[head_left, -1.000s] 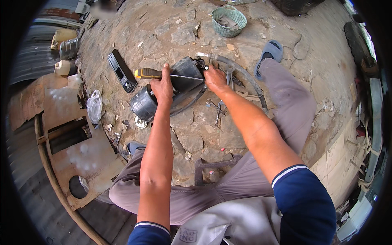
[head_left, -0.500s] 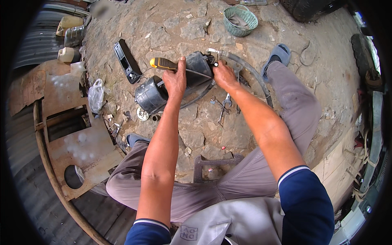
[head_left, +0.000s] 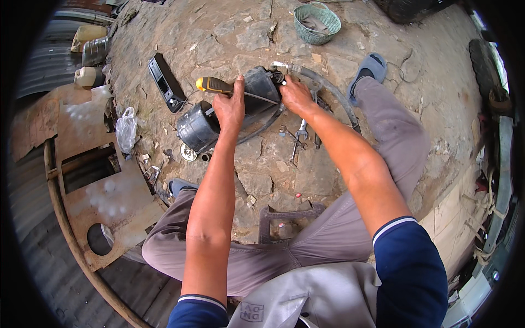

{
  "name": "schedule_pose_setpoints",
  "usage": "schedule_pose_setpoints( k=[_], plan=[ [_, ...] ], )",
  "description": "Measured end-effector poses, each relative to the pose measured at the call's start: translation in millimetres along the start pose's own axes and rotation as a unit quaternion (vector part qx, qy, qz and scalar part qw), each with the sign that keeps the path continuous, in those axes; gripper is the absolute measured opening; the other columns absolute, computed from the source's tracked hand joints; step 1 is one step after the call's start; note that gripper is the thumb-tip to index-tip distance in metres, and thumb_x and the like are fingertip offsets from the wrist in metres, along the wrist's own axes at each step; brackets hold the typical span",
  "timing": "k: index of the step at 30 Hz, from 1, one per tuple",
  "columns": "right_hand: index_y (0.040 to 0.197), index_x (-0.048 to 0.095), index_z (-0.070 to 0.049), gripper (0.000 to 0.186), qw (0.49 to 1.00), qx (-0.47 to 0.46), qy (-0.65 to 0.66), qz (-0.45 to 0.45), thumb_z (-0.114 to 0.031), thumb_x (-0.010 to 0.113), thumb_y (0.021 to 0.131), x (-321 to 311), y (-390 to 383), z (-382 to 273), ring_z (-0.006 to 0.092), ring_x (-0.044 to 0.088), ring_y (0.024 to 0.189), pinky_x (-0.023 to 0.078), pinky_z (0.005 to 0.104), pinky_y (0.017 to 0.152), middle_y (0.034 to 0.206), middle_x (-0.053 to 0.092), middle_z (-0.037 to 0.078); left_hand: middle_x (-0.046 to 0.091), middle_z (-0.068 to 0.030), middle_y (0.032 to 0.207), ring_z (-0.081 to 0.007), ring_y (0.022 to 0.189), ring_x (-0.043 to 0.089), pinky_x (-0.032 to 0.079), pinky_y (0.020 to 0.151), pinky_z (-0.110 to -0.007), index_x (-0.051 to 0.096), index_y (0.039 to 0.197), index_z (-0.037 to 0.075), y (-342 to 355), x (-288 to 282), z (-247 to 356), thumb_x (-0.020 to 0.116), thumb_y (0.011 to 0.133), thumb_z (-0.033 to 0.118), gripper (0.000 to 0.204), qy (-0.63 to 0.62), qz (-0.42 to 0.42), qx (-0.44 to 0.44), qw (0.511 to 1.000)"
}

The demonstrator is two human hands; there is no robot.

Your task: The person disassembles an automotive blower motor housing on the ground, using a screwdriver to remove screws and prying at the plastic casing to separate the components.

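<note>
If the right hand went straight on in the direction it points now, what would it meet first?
Most likely the right end of the black cylinder: the right hand seems to be touching it there, though depth is hard to judge.

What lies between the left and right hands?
In the head view, the screwdriver shaft and part of the black cylinder lie between the left hand and right hand.

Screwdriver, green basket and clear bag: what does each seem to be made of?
Screwdriver: handle likely moulded plastic, perhaps partly rubber, by its yellow and dark sections; slim grey shaft probably steel.
Green basket: probably matt plastic, from its evenly coloured openwork.
Clear bag: apparently glossy plastic film, being transparent and crinkled.
</note>
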State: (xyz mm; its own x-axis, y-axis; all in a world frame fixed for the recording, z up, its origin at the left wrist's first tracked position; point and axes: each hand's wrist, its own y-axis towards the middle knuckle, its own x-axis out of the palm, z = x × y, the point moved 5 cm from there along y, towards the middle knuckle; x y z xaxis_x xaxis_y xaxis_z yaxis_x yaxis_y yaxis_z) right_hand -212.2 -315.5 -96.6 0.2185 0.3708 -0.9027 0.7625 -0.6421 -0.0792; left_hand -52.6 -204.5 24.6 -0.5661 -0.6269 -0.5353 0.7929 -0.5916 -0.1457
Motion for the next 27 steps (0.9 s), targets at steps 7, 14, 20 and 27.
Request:
schedule_pose_setpoints(
  k=[7, 14, 20, 27],
  plan=[
    [0.094, 0.072, 0.005, 0.019, 0.997, -0.03, -0.071, 0.003, -0.005, 0.059, 0.085, 0, 6, -4, 0.0396, 0.069, 0.102, 0.055, 0.0508, 0.087, 0.116, 0.063, 0.027, 0.068, -0.0137, 0.078, -0.022, 0.076, 0.062, 0.05, 0.077, -0.038, 0.07, 0.088, -0.009, 2, 1, 1, 0.071, 0.088, 0.054, 0.063, 0.013, -0.008, 0.001, 1.0],
    [0.094, 0.072, 0.008, 0.018, 0.999, -0.013, -0.042, -0.015, 0.0, 0.059, 0.083, -9, 7, -9, 0.0405, 0.07, 0.1, 0.057, 0.0498, 0.085, 0.114, 0.063, 0.028, 0.068, -0.0131, 0.077, -0.0204, 0.074, 0.063, 0.051, 0.074, -0.038, 0.071, 0.091, -0.009, 2, 2, -2, 0.073, 0.088, 0.052, 0.061, -0.002, -0.011, 0.028, 1.0],
    [0.096, 0.071, 0.006, 0.022, 1.0, 0.004, 0.013, -0.021, -0.006, 0.054, 0.088, -9, 5, -2, 0.0426, 0.068, 0.103, 0.052, 0.0491, 0.094, 0.118, 0.062, 0.028, 0.07, -0.0139, 0.079, -0.019, 0.076, 0.065, 0.052, 0.073, -0.037, 0.071, 0.092, -0.009, 2, 1, -1, 0.073, 0.089, 0.049, 0.059, -0.001, -0.017, 0.033, 0.999],
    [0.099, 0.07, 0.002, 0.025, 0.999, -0.036, -0.031, -0.012, -0.011, 0.05, 0.092, -11, 1, -8, 0.0421, 0.055, 0.125, 0.039, 0.0509, 0.108, 0.133, 0.055, 0.028, 0.071, -0.0124, 0.079, -0.0159, 0.075, 0.063, 0.051, 0.071, -0.036, 0.072, 0.094, -0.009, 1, 2, -2, 0.074, 0.09, 0.044, 0.053, -0.022, -0.02, 0.039, 0.999]
  ],
)
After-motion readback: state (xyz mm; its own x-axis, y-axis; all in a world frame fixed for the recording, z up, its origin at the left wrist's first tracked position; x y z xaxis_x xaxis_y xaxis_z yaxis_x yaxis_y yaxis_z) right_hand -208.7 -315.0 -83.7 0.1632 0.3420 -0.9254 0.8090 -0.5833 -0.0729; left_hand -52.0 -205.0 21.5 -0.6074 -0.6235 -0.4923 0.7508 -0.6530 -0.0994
